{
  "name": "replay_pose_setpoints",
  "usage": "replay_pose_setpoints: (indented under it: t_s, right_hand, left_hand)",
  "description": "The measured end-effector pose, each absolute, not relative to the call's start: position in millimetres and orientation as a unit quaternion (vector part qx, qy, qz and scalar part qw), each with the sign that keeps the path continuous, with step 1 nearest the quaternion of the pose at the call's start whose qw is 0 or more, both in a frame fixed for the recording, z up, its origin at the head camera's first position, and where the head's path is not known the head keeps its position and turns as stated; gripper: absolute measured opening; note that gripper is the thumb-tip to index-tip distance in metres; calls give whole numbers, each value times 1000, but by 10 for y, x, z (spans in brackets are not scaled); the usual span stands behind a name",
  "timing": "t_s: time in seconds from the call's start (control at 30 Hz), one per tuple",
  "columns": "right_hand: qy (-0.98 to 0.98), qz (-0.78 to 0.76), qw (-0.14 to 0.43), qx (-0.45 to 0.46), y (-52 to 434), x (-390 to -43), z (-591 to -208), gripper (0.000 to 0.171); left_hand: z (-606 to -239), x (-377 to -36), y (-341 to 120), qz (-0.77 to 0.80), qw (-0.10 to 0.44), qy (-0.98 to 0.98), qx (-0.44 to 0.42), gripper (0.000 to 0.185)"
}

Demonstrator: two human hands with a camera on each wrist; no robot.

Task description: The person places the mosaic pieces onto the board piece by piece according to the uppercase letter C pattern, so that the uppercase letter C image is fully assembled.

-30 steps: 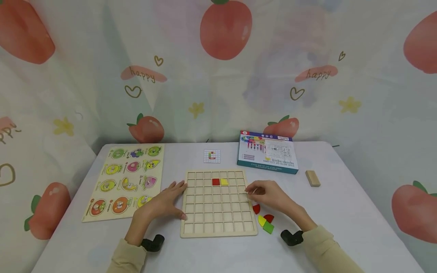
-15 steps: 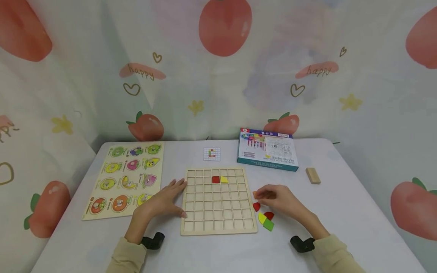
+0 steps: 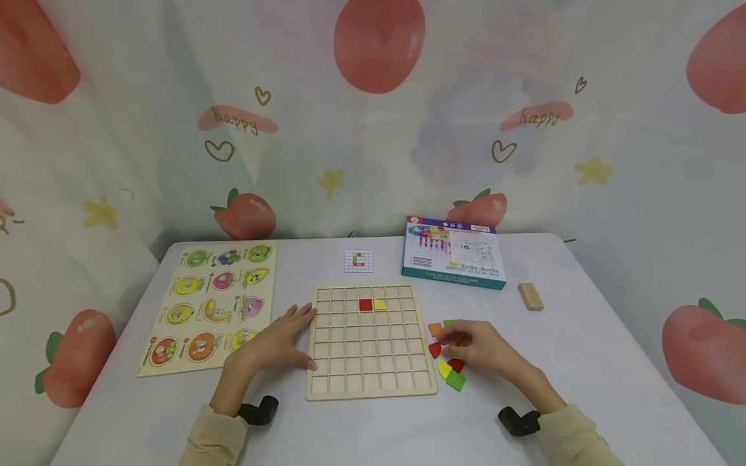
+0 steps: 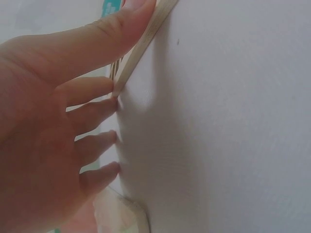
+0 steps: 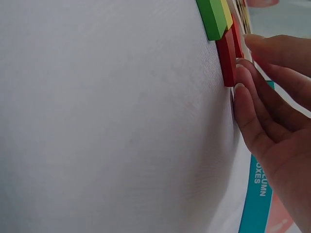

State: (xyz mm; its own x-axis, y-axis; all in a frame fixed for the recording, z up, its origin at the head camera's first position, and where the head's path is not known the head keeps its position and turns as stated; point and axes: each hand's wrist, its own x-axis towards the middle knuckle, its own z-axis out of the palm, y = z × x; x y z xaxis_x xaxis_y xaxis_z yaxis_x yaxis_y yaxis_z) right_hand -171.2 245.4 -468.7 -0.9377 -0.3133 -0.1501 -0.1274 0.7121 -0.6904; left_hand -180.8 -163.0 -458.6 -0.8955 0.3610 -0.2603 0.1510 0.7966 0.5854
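Observation:
In the head view, a wooden grid board lies at the middle, with a red square and a yellow piece in its upper cells. My left hand rests along the board's left edge, fingers spread and thumb touching the rim. To the right of the board, my right hand is low over loose pieces, its fingers loosely bent. Near its fingertips are an orange piece, a partly hidden green piece and a red piece. The right wrist view shows thumb and fingers apart, beside dark red pieces.
A fruit puzzle board lies at the left. Behind the grid board is a small pattern card. A box and a wooden block stand at the back right. Yellow and green pieces lie nearer me.
My right hand has drawn back from the board's right edge to the loose pieces, and an orange and a green piece now show by its fingertips. The left hand keeps its place on the board.

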Motion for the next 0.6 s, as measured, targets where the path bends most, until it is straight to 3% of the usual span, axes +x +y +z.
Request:
replay_pose_setpoints:
  t_s: [0.6]
  right_hand:
    - [926,-306,113,-192,2402,-1474,-4707,30]
  left_hand:
    - [-4591,-1811,-1629,287,183,930,138,105]
